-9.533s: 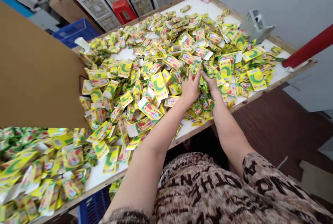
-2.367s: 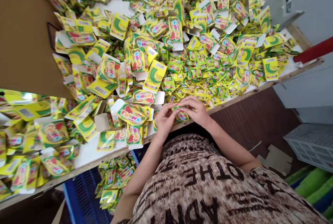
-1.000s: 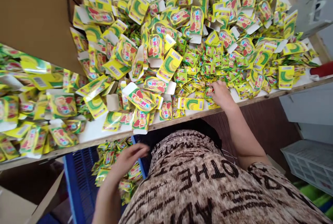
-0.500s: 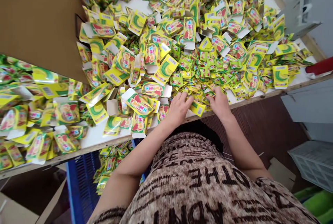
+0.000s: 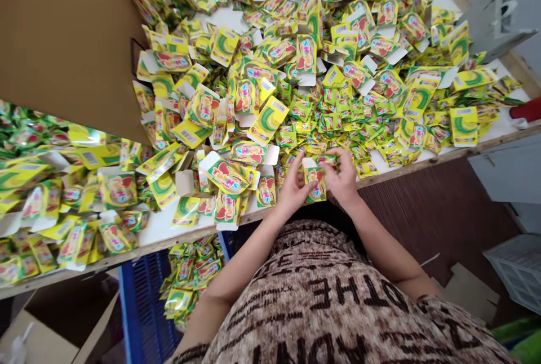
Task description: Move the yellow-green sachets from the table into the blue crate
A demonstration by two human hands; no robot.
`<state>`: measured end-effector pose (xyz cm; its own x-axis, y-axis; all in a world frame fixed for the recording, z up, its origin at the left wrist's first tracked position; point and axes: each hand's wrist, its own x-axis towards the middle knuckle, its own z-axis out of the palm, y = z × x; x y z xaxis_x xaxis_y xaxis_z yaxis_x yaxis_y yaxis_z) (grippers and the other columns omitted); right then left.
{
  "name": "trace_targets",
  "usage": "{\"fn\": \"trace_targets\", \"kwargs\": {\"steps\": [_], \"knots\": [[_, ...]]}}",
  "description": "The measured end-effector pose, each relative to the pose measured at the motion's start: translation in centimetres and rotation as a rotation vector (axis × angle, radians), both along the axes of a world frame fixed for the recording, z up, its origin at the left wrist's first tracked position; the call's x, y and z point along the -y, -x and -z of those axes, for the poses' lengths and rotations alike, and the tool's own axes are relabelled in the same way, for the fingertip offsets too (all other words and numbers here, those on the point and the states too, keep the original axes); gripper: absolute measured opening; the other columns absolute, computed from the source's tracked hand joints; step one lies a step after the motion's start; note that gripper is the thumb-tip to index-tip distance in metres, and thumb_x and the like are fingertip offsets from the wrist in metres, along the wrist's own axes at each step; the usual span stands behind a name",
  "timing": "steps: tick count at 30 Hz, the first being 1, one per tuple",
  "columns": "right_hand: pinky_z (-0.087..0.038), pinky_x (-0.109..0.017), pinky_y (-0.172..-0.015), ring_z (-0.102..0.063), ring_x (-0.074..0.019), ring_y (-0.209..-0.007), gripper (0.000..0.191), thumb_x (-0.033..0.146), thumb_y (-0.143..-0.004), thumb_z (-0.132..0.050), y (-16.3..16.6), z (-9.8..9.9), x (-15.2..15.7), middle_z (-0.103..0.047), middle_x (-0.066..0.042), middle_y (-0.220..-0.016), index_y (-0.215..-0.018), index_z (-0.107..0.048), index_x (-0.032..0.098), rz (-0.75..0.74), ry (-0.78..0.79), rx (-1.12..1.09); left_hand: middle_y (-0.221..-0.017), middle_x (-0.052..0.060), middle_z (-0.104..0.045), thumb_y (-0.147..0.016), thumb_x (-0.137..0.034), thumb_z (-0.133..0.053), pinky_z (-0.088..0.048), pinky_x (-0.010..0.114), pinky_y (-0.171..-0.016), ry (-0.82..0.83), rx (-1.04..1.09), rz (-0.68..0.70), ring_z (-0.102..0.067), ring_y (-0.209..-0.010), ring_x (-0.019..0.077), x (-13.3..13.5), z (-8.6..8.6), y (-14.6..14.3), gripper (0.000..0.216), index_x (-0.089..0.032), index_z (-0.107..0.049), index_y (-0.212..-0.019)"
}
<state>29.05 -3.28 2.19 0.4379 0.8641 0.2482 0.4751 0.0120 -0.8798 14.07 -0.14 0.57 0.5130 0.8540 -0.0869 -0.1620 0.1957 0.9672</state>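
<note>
A small yellow and green printed carton (image 5: 315, 179) is held upright at the table's near edge, its white flap at the top. My left hand (image 5: 295, 186) grips it from the left, thumb across its front. Pinched in my right hand (image 5: 340, 178) is a small green and red packet (image 5: 327, 159) at the carton's upper right; whether it is partly inside cannot be made out. Just beyond both hands lies a heap of small green and yellow packets (image 5: 338, 110). Several similar cartons, among them one lying flat (image 5: 227, 174), are piled to the left.
A large brown cardboard box (image 5: 71, 48) stands on the table at the left. Below the white tabletop (image 5: 158, 226) are a blue crate (image 5: 146, 302) holding more packets and an open cardboard box (image 5: 51, 330). A red object (image 5: 526, 109) lies at the right edge.
My hands were apart, reaching into the packets by a carton. Now they are closer together, with the carton raised in my left hand and a packet in my right.
</note>
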Motion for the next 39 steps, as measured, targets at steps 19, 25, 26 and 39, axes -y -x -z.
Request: {"fn": "trace_targets", "kwargs": {"steps": [19,25,26,39], "knots": [[-0.048,-0.040,-0.086,-0.058,-0.0258,-0.101,0.031,0.011,-0.088,-0.056,-0.9,-5.0,-2.2,-0.063,-0.009,-0.109,-0.117,-0.059,0.022,-0.570,0.197,0.385,-0.102,0.005,-0.075,-0.072,-0.032,-0.085,-0.054,0.031,-0.090,0.191,0.061,-0.049,-0.069,-0.093,0.0167,-1.0,0.2,1.0,0.042,-0.019,-0.069,-0.109],[-0.049,-0.042,-0.087,-0.058,-0.0251,-0.098,0.004,0.024,-0.086,-0.071,-0.8,-4.0,-2.3,-0.067,-0.005,-0.096,-0.082,-0.071,0.025,-0.440,-0.020,0.287,-0.096,0.002,-0.073,-0.073,-0.032,-0.084,-0.053,0.029,-0.088,0.183,0.051,-0.082,-0.067,-0.088,0.0141,-0.5,-0.5,1.8,0.031,-0.018,-0.069,-0.096],[-0.048,-0.044,-0.090,-0.057,-0.0261,-0.102,0.004,0.026,-0.085,-0.073,-0.8,-3.9,-2.3,-0.067,-0.006,-0.100,-0.082,-0.073,0.026,-0.433,-0.032,0.297,-0.099,0.003,-0.073,-0.074,-0.032,-0.084,-0.052,0.029,-0.089,0.184,0.058,-0.090,-0.066,-0.090,0.0142,-0.4,-0.5,1.8,0.031,-0.018,-0.069,-0.098],[-0.046,-0.047,-0.092,-0.053,-0.0267,-0.099,0.007,0.026,-0.088,-0.069,0.8,-3.4,-1.6,-0.064,-0.007,-0.094,-0.085,-0.075,0.026,-0.299,-0.030,0.368,-0.100,0.001,-0.071,-0.075,-0.033,-0.083,-0.047,0.027,-0.091,0.150,0.064,-0.069,-0.061,-0.095,0.0158,-0.3,-0.1,1.4,0.034,-0.019,-0.070,-0.103]]}}
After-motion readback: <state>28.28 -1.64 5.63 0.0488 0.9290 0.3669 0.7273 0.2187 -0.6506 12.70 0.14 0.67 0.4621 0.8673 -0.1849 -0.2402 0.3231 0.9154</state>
